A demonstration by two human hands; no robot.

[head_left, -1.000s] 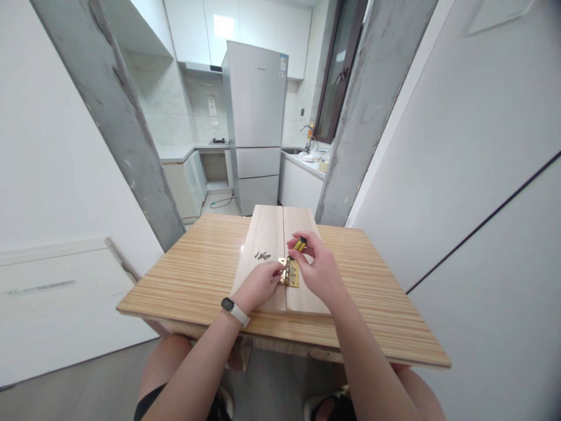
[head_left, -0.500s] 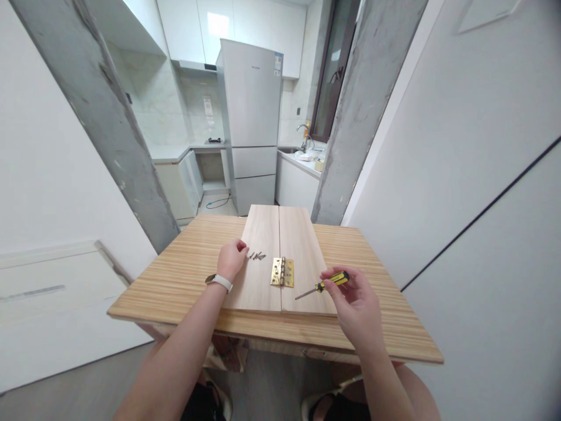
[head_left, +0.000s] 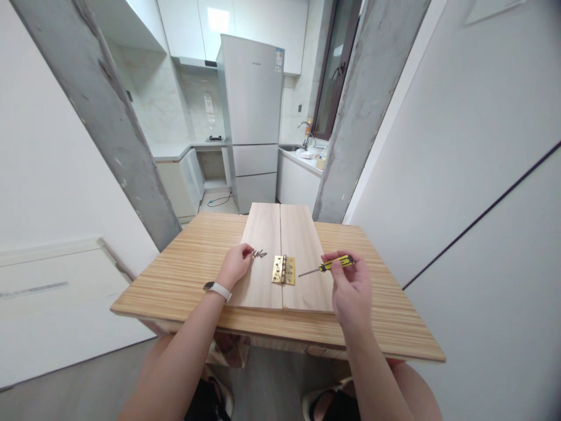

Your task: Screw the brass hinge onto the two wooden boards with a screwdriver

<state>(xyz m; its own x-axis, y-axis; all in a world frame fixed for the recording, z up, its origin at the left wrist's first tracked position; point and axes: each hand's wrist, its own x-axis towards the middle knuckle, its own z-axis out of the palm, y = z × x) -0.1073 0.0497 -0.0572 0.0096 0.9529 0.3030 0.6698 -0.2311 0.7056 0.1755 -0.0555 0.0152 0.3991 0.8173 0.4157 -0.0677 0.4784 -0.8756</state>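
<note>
Both hands are working apart, left hand [head_left: 235,266] pinching at loose screws [head_left: 259,254] beside the hinge [head_left: 283,270], right hand [head_left: 350,285] clamping the screwdriver [head_left: 326,267]; I'm risking scattering them.

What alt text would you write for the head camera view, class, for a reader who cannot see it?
Seen from above, a person's left hand touches small dark screws on two wooden boards lying side by side, while the right hand holds a yellow-handled screwdriver. A brass hinge spans the boards' seam on a striped wooden table; a white fridge stands behind.
</note>
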